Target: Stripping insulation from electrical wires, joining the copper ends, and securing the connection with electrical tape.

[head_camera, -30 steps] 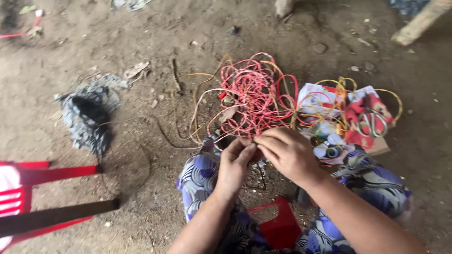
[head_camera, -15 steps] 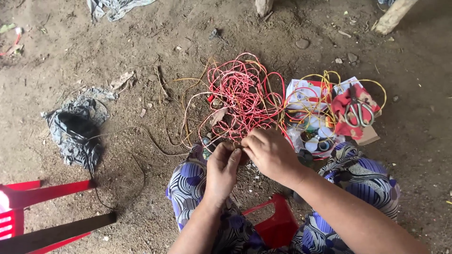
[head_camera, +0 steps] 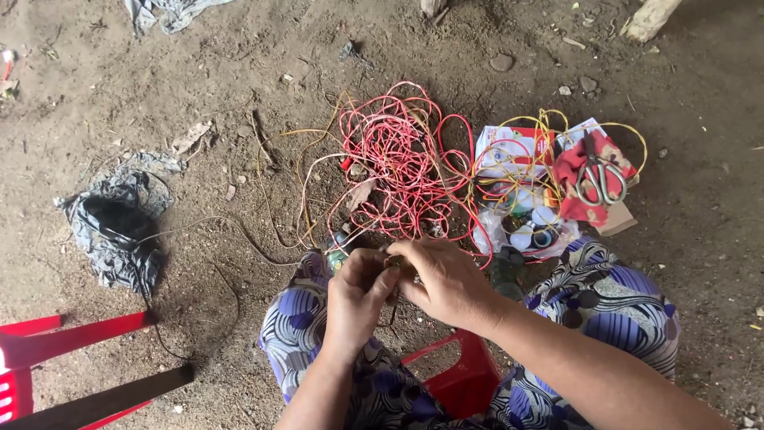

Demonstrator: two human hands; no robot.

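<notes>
View drifted: black plastic bag (head_camera: 118, 231) now sits lower in frame, and more of the red stool (head_camera: 56, 362) leg shows. Left hand (head_camera: 358, 299) and right hand (head_camera: 446, 279) pulled slightly nearer the body, off the red wire tangle (head_camera: 398, 155).

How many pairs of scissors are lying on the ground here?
1. The scissors lie on a red cloth at the right of the red wire tangle. More might be hidden under the pile.

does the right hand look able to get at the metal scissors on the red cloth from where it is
Probably yes. The metal scissors lie on top of the red cloth with nothing covering them, forward and to the right of the right hand. That hand is busy, pinching something small together with the left hand.
</notes>
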